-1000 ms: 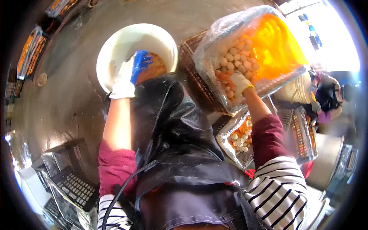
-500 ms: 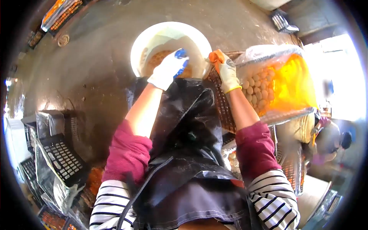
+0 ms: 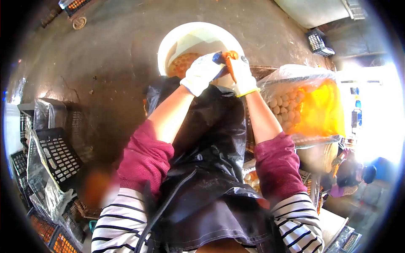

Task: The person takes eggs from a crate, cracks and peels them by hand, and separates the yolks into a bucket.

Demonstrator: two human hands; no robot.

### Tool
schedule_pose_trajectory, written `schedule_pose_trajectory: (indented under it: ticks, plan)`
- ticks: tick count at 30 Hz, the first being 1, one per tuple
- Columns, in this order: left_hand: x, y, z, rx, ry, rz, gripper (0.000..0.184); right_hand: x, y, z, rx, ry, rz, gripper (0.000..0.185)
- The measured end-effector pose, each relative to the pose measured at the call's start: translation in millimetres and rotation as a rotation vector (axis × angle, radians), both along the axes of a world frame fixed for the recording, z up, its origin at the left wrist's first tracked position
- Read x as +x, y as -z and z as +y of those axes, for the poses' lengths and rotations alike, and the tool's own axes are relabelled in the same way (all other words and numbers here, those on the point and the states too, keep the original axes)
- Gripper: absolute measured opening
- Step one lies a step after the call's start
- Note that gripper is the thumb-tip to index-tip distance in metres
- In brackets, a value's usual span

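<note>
Work lightly, with steady wrists, at right rim of round white bucket [image 3: 180, 39]: blue-and-white-gloved left hand [image 3: 202, 72], orange-and-white-gloved right hand [image 3: 241, 76], fingers curled close together; cannot tell whether holding anything. Note pale egg-like balls [image 3: 285, 107] inside clear-plastic-lined rectangular crate [image 3: 297, 73], toward left edge.

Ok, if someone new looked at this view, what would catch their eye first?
Probably the bright orange-yellow patch at the right of the view, beside a cluster of pale egg-like rounds. Next, the gloved hands near the upper middle: the left hand with blue fingertips and the right hand with orange ones, close together before the white bucket.
</note>
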State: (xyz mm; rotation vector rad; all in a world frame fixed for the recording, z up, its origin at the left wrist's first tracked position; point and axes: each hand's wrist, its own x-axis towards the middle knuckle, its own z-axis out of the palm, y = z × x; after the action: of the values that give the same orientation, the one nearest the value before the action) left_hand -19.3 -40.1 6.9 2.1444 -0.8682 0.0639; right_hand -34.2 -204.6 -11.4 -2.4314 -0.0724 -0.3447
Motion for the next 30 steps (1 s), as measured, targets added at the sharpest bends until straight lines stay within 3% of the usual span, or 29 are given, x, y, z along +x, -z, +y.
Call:
schedule_pose_trajectory:
  ticks: [1, 4, 7, 10, 13, 14, 16, 18, 21, 24, 27, 30]
  plan:
    - [-1, -8, 0, 0.01, 0.012, 0.067, 0.031, -3, -1, 0, 0.013, 0.021, -0.017, 0.028]
    - [8, 6, -5, -0.386, 0.099, 0.532, 0.027, -3, 6, 2, 0.432, 0.169, 0.083, 0.027]
    - [17, 9, -5, -0.154, 0.088, 0.316, 0.026, 2, 27, -6, 0.496, 0.24, 0.106, 0.025]
    - [28, 20, -9, 0.038, -0.008, 0.133, 0.026, -4, -10, 22, 0.715, 0.19, 0.013, 0.021]
    - [29, 38, -6, -0.07, -0.06, -0.124, 0.026, -5, -17, 30, 1.082, 0.193, 0.062, 0.018]
    - [24, 10, -2, -0.277, -0.044, 0.406, 0.028, -7, -21, 28, 1.292, 0.109, 0.111, 0.016]
    - [24, 9, -1, -0.393, 0.01, 0.414, 0.029, -7, -28, 33, 1.351, 0.086, 0.116, 0.014]
    - [33, 21, -3, -0.107, -0.063, -0.033, 0.035, -10, -36, 36, 1.486, 0.02, 0.14, 0.014]
    - [46, 61, -13, -0.515, -0.007, 0.405, 0.034, -19, -58, 44, 1.298, -0.092, 0.216, 0.019]
    - [28, 13, -3, -0.68, -0.164, 0.95, 0.032, -20, -65, 44, 1.145, -0.079, 0.307, 0.026]
    - [25, 18, -4, -0.624, -0.094, 0.468, 0.028, -16, -48, 35, 1.068, -0.128, 0.347, 0.03]
    - [36, 40, -16, -0.676, -0.076, 0.413, 0.031, -1, -16, 25, 0.707, -0.013, 0.206, 0.023]
